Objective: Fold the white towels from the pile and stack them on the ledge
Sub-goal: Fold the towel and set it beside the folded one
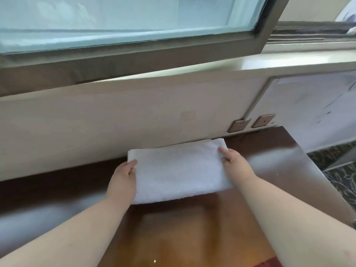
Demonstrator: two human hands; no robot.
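Soft daylight from the window (125, 20) glares on the glossy wooden table (192, 228); frame edges bend and blur.

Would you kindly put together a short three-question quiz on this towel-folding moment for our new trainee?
1. True or false: the folded white towel lies on the dark wooden surface, against the cream wall panel.
2. Which hands hold the towel? A) left only B) right only C) both
3. Fill in: the two metal outlet plates sit on the wall to the towel's ____.

Key
1. True.
2. C: the left hand grips its left edge, the right hand its right edge.
3. Right.
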